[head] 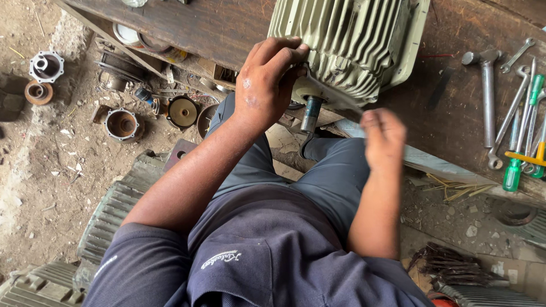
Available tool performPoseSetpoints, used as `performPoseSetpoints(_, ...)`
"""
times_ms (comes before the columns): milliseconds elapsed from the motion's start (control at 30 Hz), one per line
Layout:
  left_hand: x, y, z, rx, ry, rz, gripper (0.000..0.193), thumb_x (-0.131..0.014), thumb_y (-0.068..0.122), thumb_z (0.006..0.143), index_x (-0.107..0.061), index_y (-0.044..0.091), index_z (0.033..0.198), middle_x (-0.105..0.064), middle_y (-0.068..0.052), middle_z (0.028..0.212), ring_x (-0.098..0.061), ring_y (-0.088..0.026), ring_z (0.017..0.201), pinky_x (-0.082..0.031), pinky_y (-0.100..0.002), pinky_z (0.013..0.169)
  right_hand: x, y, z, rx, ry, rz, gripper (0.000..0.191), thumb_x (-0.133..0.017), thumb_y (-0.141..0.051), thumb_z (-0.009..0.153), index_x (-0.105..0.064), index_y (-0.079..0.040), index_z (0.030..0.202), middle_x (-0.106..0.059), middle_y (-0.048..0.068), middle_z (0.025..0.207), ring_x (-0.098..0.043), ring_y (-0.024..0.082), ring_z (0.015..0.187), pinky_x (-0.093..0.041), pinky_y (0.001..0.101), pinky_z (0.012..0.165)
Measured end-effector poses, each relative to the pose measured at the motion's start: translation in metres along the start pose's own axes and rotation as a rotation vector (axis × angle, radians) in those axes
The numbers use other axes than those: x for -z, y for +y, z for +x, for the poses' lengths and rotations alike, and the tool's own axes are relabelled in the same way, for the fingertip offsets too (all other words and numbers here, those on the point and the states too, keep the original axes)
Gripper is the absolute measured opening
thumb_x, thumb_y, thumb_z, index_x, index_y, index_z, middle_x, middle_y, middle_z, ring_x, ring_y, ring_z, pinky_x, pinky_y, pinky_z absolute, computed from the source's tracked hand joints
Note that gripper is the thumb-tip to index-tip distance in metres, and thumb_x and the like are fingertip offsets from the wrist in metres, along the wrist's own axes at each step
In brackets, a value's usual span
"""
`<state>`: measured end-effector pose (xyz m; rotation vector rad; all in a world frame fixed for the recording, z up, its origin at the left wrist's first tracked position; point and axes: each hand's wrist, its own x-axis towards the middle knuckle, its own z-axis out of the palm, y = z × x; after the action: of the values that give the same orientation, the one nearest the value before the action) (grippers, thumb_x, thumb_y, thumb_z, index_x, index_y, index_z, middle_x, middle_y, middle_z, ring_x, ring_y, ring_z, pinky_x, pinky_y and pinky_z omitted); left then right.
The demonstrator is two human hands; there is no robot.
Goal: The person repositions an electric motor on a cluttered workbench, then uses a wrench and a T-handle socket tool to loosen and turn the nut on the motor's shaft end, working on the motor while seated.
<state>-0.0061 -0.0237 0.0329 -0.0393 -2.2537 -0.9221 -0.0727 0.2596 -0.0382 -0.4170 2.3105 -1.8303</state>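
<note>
Lap and knees come first under my view, dark trousers and a dark shirt, with my forearms reaching out over them toward the bench. My right hand (384, 136) hangs in the air just short of the bench edge, blurred with movement, so I cannot tell whether its fingers are spread or closed, nor whether anything sits in them. My left hand (267, 85) lies further out, fingers curled and pressed flat against the end of the pale green finned motor (347, 40), steadying it rather than clamping round any part. The motor rests on the dark wooden bench (216, 25), overhanging its near edge, and its steel shaft (311, 113) juts down toward me just beside my left palm. I judge I am working on the shaft end, bracing the housing while the free hand comes in; the next move would call for a firm brace and a true line on the shaft. Beyond, to the right, a hammer (487, 96) and spanners (515, 108) lie on the bench.
</note>
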Motion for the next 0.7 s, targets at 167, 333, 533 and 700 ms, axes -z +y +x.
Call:
performPoseSetpoints(167,-0.001,0.005,-0.003,-0.002,0.030,-0.046,0.028,-0.078,0.006,0.094,-0.069,0.010,0.120,-0.065,-0.006,0.127,-0.064,-0.030,0.117,-0.054,-0.041,0.098,0.022,-0.042,0.003,0.133,-0.017,-0.287,0.022,-0.067,-0.013,0.110,-0.064,0.001,0.094,-0.061,0.000,0.082,-0.051,0.009,0.079,-0.043,0.0249,0.072)
performPoseSetpoints(333,-0.006,0.005,-0.010,0.025,0.066,-0.090,0.028,-0.077,0.004,0.096,-0.069,0.010,0.121,-0.065,-0.006,0.128,-0.063,-0.031,0.120,-0.053,-0.041,0.102,0.019,-0.100,0.003,0.434,0.073,-0.307,0.014,-0.072,0.002,0.100,-0.059,0.004,0.102,-0.060,0.005,0.098,-0.057,0.012,0.094,-0.048,0.0268,0.088)
performPoseSetpoints(533,-0.014,-0.001,-0.020,0.040,0.121,-0.114,0.037,-0.078,0.006,0.094,-0.066,0.012,0.128,-0.060,-0.007,0.137,-0.057,-0.033,0.128,-0.048,-0.045,0.108,-0.006,-0.180,0.013,0.581,0.087,-0.341,0.018,-0.076,0.002,0.106,-0.057,0.002,0.105,-0.060,0.006,0.097,-0.057,0.013,0.087,-0.047,0.0248,0.083)
performPoseSetpoints(700,-0.029,-0.004,-0.035,0.210,0.229,-0.121,0.055,-0.082,0.017,0.090,-0.055,0.012,0.138,-0.046,-0.015,0.149,-0.046,-0.039,0.139,-0.040,-0.051,0.115,-0.075,-0.214,0.047,0.865,-0.028,-0.483,0.015,-0.069,-0.013,0.110,-0.064,0.001,0.109,-0.067,0.012,0.098,-0.066,0.021,0.090,-0.051,0.0346,0.083)
